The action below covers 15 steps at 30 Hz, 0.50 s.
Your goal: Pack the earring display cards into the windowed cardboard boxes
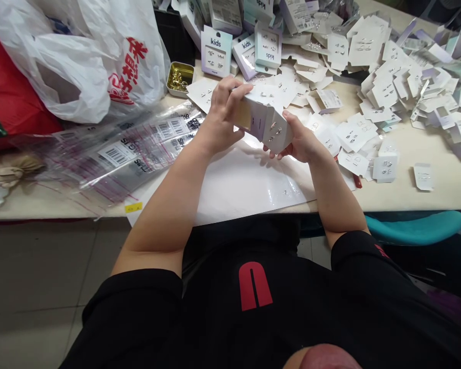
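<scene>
My left hand (227, 110) is closed round a small white and lilac box (255, 120), tilted above a white sheet (249, 187). Between the fingers of my right hand (301, 137) is a white earring card (277, 134) with several small silver pieces on it. The card is at the box's right end; whether it is partly inside, I cannot tell. More loose earring cards (355, 133) lie just right of my right hand. Finished-looking "kids" boxes (216, 51) with windows stand beyond my hands.
Clear plastic bags with barcodes (138, 148) lie at the left, by a white carrier bag (80, 56) and a red bag (15, 87). A small tin of gold-coloured pieces (180, 79) sits behind. Piled cards (392, 77) cover the right. A teal chair (415, 228) is below the table edge.
</scene>
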Each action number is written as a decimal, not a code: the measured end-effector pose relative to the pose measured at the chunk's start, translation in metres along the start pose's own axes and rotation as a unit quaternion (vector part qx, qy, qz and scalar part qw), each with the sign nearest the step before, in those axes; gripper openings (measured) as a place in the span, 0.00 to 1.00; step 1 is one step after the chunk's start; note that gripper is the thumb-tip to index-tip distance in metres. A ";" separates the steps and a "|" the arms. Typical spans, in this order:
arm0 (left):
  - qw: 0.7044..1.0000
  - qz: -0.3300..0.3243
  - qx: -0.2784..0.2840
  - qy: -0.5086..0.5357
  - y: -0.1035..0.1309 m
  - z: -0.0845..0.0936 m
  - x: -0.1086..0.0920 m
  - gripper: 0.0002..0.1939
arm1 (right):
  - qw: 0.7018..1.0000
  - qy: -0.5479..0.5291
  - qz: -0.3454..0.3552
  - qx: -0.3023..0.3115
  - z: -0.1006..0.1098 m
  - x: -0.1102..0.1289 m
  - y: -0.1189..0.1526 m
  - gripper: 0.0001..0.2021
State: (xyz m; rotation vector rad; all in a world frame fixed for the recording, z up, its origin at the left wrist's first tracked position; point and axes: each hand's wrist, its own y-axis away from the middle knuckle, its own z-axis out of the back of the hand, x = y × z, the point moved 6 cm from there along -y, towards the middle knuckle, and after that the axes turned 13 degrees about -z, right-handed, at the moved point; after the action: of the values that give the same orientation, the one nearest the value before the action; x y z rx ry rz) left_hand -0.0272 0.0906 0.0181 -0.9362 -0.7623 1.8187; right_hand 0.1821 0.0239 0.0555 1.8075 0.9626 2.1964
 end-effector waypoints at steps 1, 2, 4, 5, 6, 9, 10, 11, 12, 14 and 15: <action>1.000 -0.003 0.000 -0.005 0.000 0.000 0.000 0.47 | 1.000 0.007 -0.006 -0.005 0.000 0.000 0.001 0.39; 1.000 -0.005 0.008 -0.011 -0.001 -0.001 0.000 0.47 | 1.000 0.011 -0.011 -0.007 0.000 0.000 0.001 0.40; 0.999 -0.019 0.032 -0.027 -0.002 -0.004 -0.005 0.45 | 1.000 0.017 -0.019 -0.007 0.000 -0.001 0.001 0.41; 0.998 -0.028 0.045 -0.036 -0.003 -0.005 -0.008 0.43 | 1.000 0.018 -0.021 -0.006 -0.001 -0.002 0.001 0.41; 0.997 -0.036 0.056 -0.044 -0.005 -0.006 -0.011 0.42 | 1.000 0.018 -0.022 -0.006 -0.001 -0.002 0.001 0.41; 0.996 -0.027 0.076 -0.036 -0.007 -0.008 -0.019 0.36 | 1.000 0.019 -0.021 -0.007 -0.001 -0.002 0.001 0.39; 0.996 -0.013 0.082 -0.026 -0.008 -0.008 -0.021 0.34 | 0.999 0.021 -0.022 -0.007 -0.001 -0.002 0.001 0.39; 0.996 0.000 0.086 -0.015 -0.008 -0.008 -0.022 0.33 | 0.999 0.025 -0.024 -0.006 -0.001 -0.003 0.001 0.38; 0.996 0.009 0.088 -0.007 -0.007 -0.008 -0.023 0.32 | 0.999 0.028 -0.024 -0.005 -0.001 -0.003 0.001 0.37; 0.995 0.024 0.094 0.002 -0.006 -0.010 -0.023 0.33 | 0.999 0.035 -0.022 0.001 0.000 -0.002 0.001 0.36; 0.995 0.025 0.096 0.003 -0.005 -0.011 -0.022 0.33 | 0.999 0.039 -0.020 0.004 0.000 -0.002 0.001 0.36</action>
State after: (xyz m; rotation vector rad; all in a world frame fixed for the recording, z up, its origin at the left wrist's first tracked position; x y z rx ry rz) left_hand -0.0090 0.0738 0.0226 -0.8421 -0.5535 1.8949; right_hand 0.1832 0.0217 0.0545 1.7029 1.0132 2.2567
